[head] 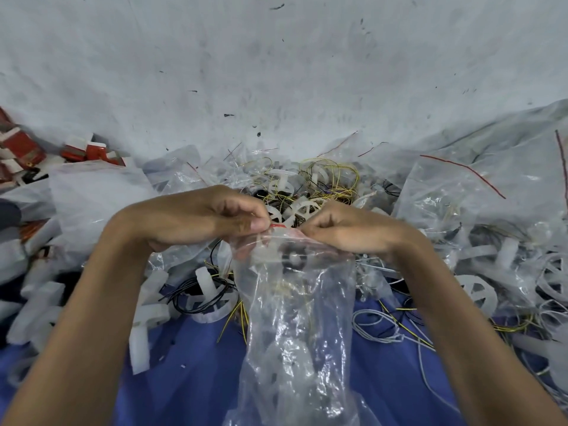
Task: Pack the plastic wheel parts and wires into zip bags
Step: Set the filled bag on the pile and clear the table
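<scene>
At centre, your left hand (212,216) and right hand (347,233) each keep a grip clamped on the zip bag (295,318) at its red seal (278,226), probably the best hold: the film looks limp, slippery, light.

A clear zip bag (295,333) with a red strip lies over blue cloth (190,379); yellow wires (332,179) tangle among translucent white wheels (302,210); red boxes (92,152) sit upper left.

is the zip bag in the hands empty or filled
Not empty: a wheel part and thin wires show through the clear zip bag; left hand and right hand pinch its top.
</scene>
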{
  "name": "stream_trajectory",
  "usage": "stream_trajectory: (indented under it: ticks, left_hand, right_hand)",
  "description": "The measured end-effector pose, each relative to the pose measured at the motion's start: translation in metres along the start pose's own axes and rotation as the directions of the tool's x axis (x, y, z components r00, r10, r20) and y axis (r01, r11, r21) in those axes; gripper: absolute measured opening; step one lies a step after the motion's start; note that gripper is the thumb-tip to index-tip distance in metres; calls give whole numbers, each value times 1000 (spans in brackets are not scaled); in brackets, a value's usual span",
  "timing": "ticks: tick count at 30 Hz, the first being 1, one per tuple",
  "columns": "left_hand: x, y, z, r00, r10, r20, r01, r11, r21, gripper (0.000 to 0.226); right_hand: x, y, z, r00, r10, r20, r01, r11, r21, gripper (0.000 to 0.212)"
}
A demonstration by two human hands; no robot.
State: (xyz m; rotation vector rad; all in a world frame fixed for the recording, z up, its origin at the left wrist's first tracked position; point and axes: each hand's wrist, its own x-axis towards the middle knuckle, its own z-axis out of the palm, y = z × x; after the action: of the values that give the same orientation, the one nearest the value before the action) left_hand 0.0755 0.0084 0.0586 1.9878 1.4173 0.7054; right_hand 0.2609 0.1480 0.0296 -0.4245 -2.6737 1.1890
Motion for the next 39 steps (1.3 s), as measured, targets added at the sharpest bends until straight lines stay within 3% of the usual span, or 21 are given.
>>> stream_trajectory:
  ticks: [4, 8, 13, 18, 20, 22, 24, 27, 30, 34, 39]
  left_hand:
    - [1, -5, -1, 998, 37, -48, -35, 999, 34, 29]
    - [1, -6, -2, 994, 30, -108, -31, 1000, -5, 30]
    - [-6, -8, -5, 983, 20, -185, -31, 998, -57, 32]
    - [-10, -5, -10, 936, 21, -352, -53, 995, -83, 28]
    - [-13, 1, -14, 894, 89, -439, -126, 990, -57, 30]
    - [-18, 6, -19, 877, 155, -455, -162, 986, 24, 32]
    - [-20, 4, -20, 907, 123, -404, -98, 992, 81, 31]
    - [-17, -9, -18, 931, -36, -364, 95, 985, 145, 36]
    - [-11, -18, -18, 908, -96, -409, 178, 970, 166, 31]
    - [-12, -25, -24, 853, -87, -515, 173, 977, 122, 38]
    - [-12, -33, -27, 780, -121, -614, 277, 946, 165, 39]
  right_hand:
    - [-4, -6, -2, 999, -43, 5, 43, 998, -34, 32]
    - [-6, -3, -5, 996, -41, -81, 39, 999, -24, 54]
    - [-11, 3, -13, 998, -49, -43, 47, 998, -53, 27]
    - [-12, -4, -4, 973, 68, 221, -90, 992, 90, 30]
    - [-11, -13, 2, 931, 15, 364, -93, 976, 197, 23]
    - [-9, -21, 7, 885, -42, 464, -82, 967, 243, 24]
    - [-5, -22, 11, 874, -20, 485, -87, 976, 198, 27]
    - [1, -16, 15, 921, 76, 381, -90, 996, 19, 25]
    - [4, -6, 9, 985, 47, 165, -36, 997, -69, 24]
    - [6, -1, 1, 995, -64, -74, 64, 998, -1, 38]
    - [13, 4, 4, 970, -91, -225, 110, 991, 74, 20]
